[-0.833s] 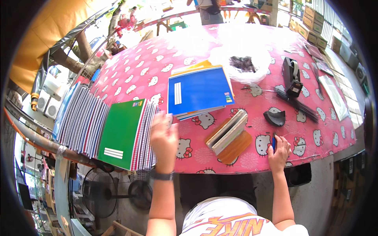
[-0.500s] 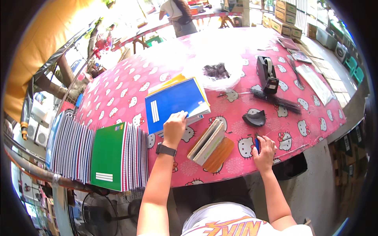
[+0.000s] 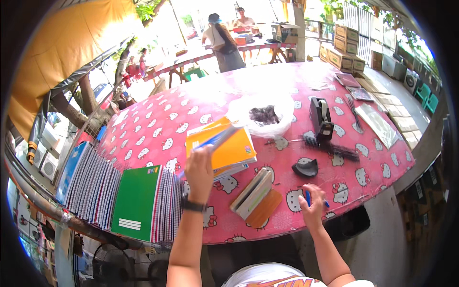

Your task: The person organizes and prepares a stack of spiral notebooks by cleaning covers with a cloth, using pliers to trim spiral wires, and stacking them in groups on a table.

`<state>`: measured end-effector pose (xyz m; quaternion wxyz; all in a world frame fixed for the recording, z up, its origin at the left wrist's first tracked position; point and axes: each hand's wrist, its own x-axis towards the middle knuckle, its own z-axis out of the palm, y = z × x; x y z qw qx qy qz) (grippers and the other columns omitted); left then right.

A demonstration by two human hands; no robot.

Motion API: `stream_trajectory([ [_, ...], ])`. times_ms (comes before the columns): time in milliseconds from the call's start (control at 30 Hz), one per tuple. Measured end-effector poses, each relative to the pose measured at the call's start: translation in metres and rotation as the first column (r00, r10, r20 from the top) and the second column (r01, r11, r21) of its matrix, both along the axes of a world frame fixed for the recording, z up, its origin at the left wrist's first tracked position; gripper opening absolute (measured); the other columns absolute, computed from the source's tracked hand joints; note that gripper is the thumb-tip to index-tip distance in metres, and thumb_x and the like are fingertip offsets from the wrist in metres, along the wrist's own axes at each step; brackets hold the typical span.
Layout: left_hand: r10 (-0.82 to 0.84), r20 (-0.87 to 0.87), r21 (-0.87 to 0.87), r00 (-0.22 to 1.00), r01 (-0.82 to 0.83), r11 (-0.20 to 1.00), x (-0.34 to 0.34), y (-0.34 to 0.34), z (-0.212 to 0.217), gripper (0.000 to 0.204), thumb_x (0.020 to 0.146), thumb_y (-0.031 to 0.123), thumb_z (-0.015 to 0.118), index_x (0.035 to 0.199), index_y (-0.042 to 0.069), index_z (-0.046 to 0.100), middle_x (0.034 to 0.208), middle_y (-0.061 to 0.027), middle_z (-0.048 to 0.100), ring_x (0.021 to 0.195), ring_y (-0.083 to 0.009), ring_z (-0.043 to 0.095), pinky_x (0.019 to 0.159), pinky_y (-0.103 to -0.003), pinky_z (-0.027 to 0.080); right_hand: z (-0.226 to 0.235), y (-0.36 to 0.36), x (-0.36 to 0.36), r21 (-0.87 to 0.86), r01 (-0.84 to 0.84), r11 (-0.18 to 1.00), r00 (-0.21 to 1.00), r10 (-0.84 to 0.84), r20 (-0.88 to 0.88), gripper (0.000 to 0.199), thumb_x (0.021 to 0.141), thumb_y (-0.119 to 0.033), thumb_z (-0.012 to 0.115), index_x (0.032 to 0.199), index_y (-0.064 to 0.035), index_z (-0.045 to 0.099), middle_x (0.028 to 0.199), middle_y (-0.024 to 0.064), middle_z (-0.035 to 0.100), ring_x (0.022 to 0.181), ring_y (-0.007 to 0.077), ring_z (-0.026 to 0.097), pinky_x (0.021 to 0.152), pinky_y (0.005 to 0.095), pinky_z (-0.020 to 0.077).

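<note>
My left hand (image 3: 198, 167) is closed on a blue notebook (image 3: 216, 138), seen edge-on, tilted and smeared by motion. Under it lies a small stack of notebooks with an orange-yellow notebook (image 3: 236, 149) on top. Low over the table's near edge, my right hand (image 3: 313, 203) has its fingers curled round a slim blue tool (image 3: 308, 197), possibly a pen; its ends stick out past the fingers. Between the hands rests a brown wooden block (image 3: 265, 208) with upright boards (image 3: 253, 191) on it. A black curved piece (image 3: 306, 168) lies just beyond my right hand.
At the left stand rows of spiral notebooks (image 3: 98, 186), fronted by a green notebook (image 3: 136, 203). Farther back are a white plastic bag (image 3: 282, 122) with dark contents, a black tape dispenser (image 3: 321, 119) and black binding coils (image 3: 334, 149). Two people are at a far table (image 3: 191, 58).
My left hand has lifted the blue notebook off the stack and tilted it, baring the orange-yellow one. My right hand has turned slightly, showing more of the blue tool. The view has tilted up.
</note>
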<state>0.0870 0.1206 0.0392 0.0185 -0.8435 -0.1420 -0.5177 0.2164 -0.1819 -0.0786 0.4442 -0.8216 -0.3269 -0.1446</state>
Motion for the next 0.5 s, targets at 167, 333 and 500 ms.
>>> stream_trajectory([
  [167, -0.397, -0.211, -0.081, 0.893, 0.389, 0.918, -0.044, -0.127, -0.013, 0.031, 0.075, 0.006, 0.063, 0.106, 0.013, 0.061, 0.090, -0.0039, 0.061, 0.078, -0.0188, 0.058, 0.069, -0.033, 0.046, 0.051, 0.024, 0.012, 0.885, 0.086, 0.458, -0.252, 0.869, -0.426, 0.069, 0.085, -0.064, 0.039, 0.115, -0.0036, 0.055, 0.098, 0.0100, 0.064, 0.083, 0.0201, 0.063, 0.069, 0.0332, 0.0518],
  [333, -0.457, -0.339, -0.253, 0.822, 0.389, 0.886, -0.071, -0.155, -0.059, 0.038, 0.075, 0.017, 0.068, 0.112, 0.013, 0.061, 0.102, -0.0044, 0.062, 0.091, -0.0193, 0.058, 0.080, -0.035, 0.044, 0.077, 0.038, 0.004, 0.662, -0.275, 0.697, 0.014, 0.691, -0.722, 0.030, 0.075, -0.010, 0.069, 0.102, -0.0013, 0.058, 0.088, 0.0031, 0.062, 0.076, 0.0107, 0.061, 0.070, 0.0274, 0.0508],
  [500, -0.047, 0.150, -0.721, 0.988, 0.142, 0.678, -0.091, -0.092, -0.054, 0.064, 0.072, 0.029, 0.075, 0.121, -0.003, 0.048, 0.126, -0.0148, 0.043, 0.115, -0.0240, 0.043, 0.096, -0.038, 0.034, 0.088, 0.024, 0.014, 0.601, -0.482, 0.637, 0.283, 0.763, -0.582, 0.022, 0.072, -0.001, 0.072, 0.092, -0.0021, 0.061, 0.080, -0.0018, 0.060, 0.071, 0.0063, 0.054, 0.063, 0.0230, 0.0456],
])
